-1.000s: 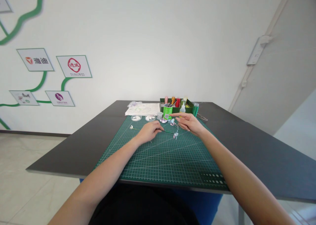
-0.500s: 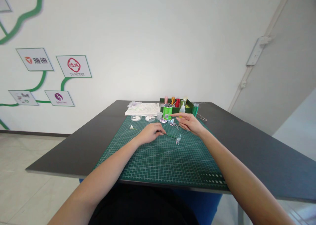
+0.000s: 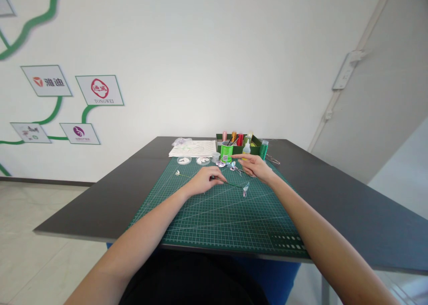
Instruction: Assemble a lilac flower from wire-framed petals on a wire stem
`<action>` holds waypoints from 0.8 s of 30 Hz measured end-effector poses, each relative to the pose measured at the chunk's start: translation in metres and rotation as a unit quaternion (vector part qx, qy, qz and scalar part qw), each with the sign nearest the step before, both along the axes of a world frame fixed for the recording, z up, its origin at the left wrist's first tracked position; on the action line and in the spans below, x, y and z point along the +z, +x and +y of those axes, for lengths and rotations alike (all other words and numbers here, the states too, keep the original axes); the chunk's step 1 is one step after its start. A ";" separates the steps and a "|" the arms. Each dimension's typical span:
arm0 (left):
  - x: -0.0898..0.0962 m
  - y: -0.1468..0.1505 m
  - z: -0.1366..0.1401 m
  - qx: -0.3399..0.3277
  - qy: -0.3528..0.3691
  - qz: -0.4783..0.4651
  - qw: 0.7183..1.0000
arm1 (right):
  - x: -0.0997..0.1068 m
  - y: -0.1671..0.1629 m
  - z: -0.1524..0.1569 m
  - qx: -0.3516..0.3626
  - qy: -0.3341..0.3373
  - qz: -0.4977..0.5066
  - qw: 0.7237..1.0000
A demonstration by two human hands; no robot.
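Observation:
My left hand [image 3: 204, 180] is over the middle of the green cutting mat [image 3: 214, 222]. Its fingers pinch a thin green stem [image 3: 233, 184], which points right and ends in a shiny, see-through flower [image 3: 245, 190]. To the right and farther back, my right hand [image 3: 257, 167] hovers with its index finger stretched out in front of the green can [image 3: 226, 154]; I see nothing held in it. Iridescent pieces [image 3: 230, 165] lie by its fingertips, beside what looks like scissors [image 3: 239, 170], partly covered. A small white flower on a thin stem [image 3: 178, 173] rests left of my left hand.
Two shallow round dishes [image 3: 183, 161] and a small white jar [image 3: 216, 157] stand along the mat's back edge. Behind are white sheets [image 3: 192, 148], a green box [image 3: 257, 150] of thread spools, a glue bottle [image 3: 246, 149] and a green spool [image 3: 264, 150].
The flower on the stem has shifted slightly right, with its stem turned a little. My left fingers have moved slightly right; my right hand has barely moved.

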State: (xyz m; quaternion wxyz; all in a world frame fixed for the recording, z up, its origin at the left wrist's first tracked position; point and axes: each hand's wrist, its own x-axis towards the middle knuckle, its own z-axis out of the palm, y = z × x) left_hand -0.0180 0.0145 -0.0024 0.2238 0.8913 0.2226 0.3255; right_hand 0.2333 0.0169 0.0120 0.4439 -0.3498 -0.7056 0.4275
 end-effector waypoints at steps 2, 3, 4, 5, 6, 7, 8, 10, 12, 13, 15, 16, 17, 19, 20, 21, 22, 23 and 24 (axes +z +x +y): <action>0.001 0.001 -0.001 0.000 -0.007 -0.015 1.000 | -0.002 0.001 0.003 -0.008 -0.003 -0.011 1.000; 0.002 0.001 -0.001 0.001 -0.010 -0.024 1.000 | -0.003 0.002 0.004 -0.013 -0.005 -0.017 1.000; 0.002 0.002 -0.002 0.002 -0.013 -0.033 0.999 | -0.004 0.002 0.005 -0.018 -0.007 -0.024 1.000; 0.003 0.002 -0.002 0.002 -0.014 -0.042 0.999 | -0.005 0.003 0.006 -0.022 -0.008 -0.030 0.999; 0.003 0.002 -0.002 0.003 -0.016 -0.049 0.999 | -0.005 0.003 0.007 -0.025 -0.009 -0.037 0.999; 0.004 0.003 -0.002 0.003 -0.017 -0.054 0.998 | -0.006 0.003 0.007 -0.028 -0.010 -0.044 0.999; 0.004 0.003 -0.002 0.004 -0.019 -0.059 0.998 | -0.006 0.003 0.007 -0.030 -0.009 -0.052 0.998; 0.005 0.003 -0.002 0.007 -0.024 -0.068 0.997 | -0.006 0.004 0.008 -0.035 -0.003 -0.072 0.997; 0.005 0.003 -0.002 0.012 -0.031 -0.084 0.996 | -0.006 0.004 0.007 -0.042 0.010 -0.093 0.995; 0.005 0.003 -0.002 0.014 -0.034 -0.093 0.995 | -0.006 0.004 0.007 -0.047 0.017 -0.101 0.994; 0.006 0.003 -0.002 0.016 -0.038 -0.110 0.993 | -0.006 0.003 0.008 -0.055 0.021 -0.114 0.992; 0.006 0.003 -0.002 0.017 -0.038 -0.116 0.992 | -0.007 0.003 0.008 -0.059 0.021 -0.122 0.991; 0.006 0.003 -0.002 0.018 -0.039 -0.120 0.992 | -0.007 0.003 0.009 -0.061 0.021 -0.131 0.989; 0.006 0.003 -0.002 0.024 -0.040 -0.125 0.991 | -0.009 0.004 0.010 -0.068 0.028 -0.150 0.986; 0.006 0.003 -0.002 0.028 -0.039 -0.126 0.991 | -0.010 0.004 0.011 -0.071 0.034 -0.158 0.984; 0.006 0.003 -0.001 0.031 -0.036 -0.127 0.991 | -0.011 0.004 0.012 -0.075 0.041 -0.166 0.982; 0.006 0.003 -0.001 0.036 -0.032 -0.127 0.991 | -0.011 0.004 0.013 -0.077 0.047 -0.172 0.981; 0.006 0.003 -0.001 0.040 -0.028 -0.127 0.991 | -0.012 0.005 0.014 -0.079 0.055 -0.175 0.980; 0.006 0.002 0.000 0.044 -0.024 -0.126 0.991 | -0.013 0.005 0.014 -0.079 0.064 -0.175 0.979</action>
